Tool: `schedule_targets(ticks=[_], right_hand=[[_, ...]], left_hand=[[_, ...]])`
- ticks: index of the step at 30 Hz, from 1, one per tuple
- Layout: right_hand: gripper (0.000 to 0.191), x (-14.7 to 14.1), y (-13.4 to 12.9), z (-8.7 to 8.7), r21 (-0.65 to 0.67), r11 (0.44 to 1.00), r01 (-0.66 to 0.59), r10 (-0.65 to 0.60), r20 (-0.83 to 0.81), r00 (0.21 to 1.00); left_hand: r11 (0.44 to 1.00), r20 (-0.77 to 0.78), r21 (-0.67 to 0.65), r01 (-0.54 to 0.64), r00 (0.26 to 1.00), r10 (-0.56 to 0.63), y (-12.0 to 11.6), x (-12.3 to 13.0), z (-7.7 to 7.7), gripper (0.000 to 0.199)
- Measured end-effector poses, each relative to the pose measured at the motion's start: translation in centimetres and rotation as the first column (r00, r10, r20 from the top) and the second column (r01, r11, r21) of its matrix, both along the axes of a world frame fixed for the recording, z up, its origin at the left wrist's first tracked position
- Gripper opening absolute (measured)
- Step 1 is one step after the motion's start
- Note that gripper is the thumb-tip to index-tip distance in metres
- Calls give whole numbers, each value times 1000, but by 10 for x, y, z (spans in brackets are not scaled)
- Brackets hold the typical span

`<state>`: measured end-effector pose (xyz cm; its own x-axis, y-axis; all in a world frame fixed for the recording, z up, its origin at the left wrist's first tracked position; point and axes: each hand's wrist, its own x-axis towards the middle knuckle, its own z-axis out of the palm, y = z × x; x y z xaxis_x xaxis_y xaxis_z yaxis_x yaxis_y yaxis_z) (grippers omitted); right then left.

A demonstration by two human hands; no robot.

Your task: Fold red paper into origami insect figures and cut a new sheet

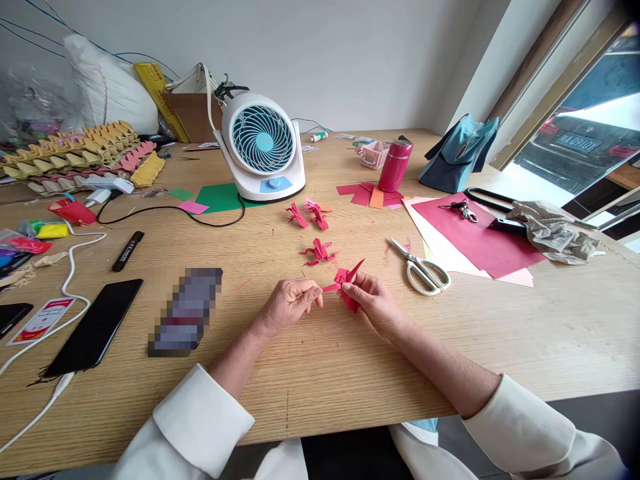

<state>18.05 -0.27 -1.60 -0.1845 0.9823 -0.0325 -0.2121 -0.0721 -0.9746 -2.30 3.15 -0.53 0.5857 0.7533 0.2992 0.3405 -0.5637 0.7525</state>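
Note:
A partly folded red origami figure (351, 303) is held just above the wooden table (280, 373). My left hand (293, 303) pinches the tip of its thin pointed flap on the left. With thumb and fingers, my right hand (376, 303) grips the body, while another narrow flap sticks up to the right. Just beyond my hands sits a finished-looking red origami frog (319, 251) with bent legs. Two similar red origami figures (297, 215) lie farther back. White-handled scissors (423, 268) rest on the table to the right of my right hand.
A white fan (263, 143) stands at the back, near a red thermos (395, 167). Red paper sheets (480, 233) with keys lie on the right. Two phones (95, 327), a black marker (128, 251) and a white cable (70, 267) are on the left.

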Motion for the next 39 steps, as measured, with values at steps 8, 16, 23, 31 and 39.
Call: schedule_targets(ticks=[8, 16, 23, 31, 39], right_hand=[[43, 4, 5, -4, -18, 993, 119, -119, -24, 993], [44, -1, 6, -12, 70, 990, 120, -125, 73, 990], [45, -5, 8, -15, 90, 988, 124, -132, 87, 987], [48, -9, 11, -13, 19, 992, 123, -122, -8, 992], [28, -20, 8, -16, 140, 984, 113, -145, 246, 958]], left_hand=[[992, 54, -78, -98, 993, 103, 6, -5, -5, 53], [983, 104, 55, -173, 980, 167, 0, 7, -2, 28], [979, 78, 81, -185, 981, 179, 2, 5, -4, 32], [982, 95, -81, -173, 979, 180, 3, -2, 3, 36], [972, 108, -191, -137, 981, 159, 7, 8, -20, 30]])
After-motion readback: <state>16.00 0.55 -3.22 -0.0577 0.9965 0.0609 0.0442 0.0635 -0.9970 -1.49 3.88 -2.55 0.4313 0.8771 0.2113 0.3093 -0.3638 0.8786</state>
